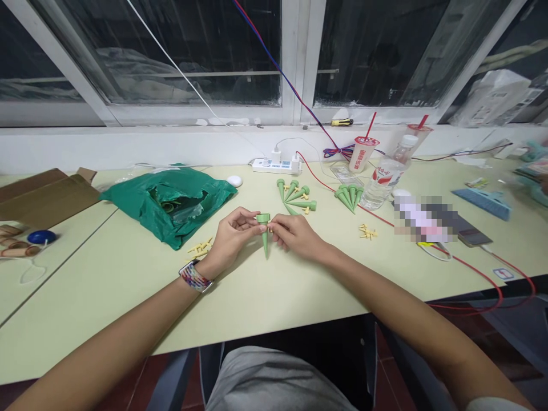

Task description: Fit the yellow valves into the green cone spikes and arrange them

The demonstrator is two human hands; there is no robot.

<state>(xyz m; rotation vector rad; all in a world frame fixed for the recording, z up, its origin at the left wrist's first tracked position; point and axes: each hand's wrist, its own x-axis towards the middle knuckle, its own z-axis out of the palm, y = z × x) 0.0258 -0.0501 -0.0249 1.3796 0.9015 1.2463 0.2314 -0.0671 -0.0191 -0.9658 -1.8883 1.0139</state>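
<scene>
My left hand (231,237) pinches a green plastic watering spike (265,246) near its wide cap, with the point facing down over the table. Against the spike's side, my right hand (297,235) has its fingertips pressed together on a small yellow valve, mostly hidden by the fingers. Beyond the hands lie several green spikes with yellow valves (306,204), fanned out on the table. Another bunch of green spikes (349,197) rests further right. Loose yellow valves (200,248) are beside my left wrist, and more yellow valves (367,231) lie to the right.
A torn green plastic bag (201,191) sits at the left, near cardboard (51,197) and a blue ball (41,237). At the back is a power strip (276,165). A water bottle (383,180), a drink cup (363,154), a phone (473,231), a blue brush (482,201) and a red cable (466,265) occupy the right.
</scene>
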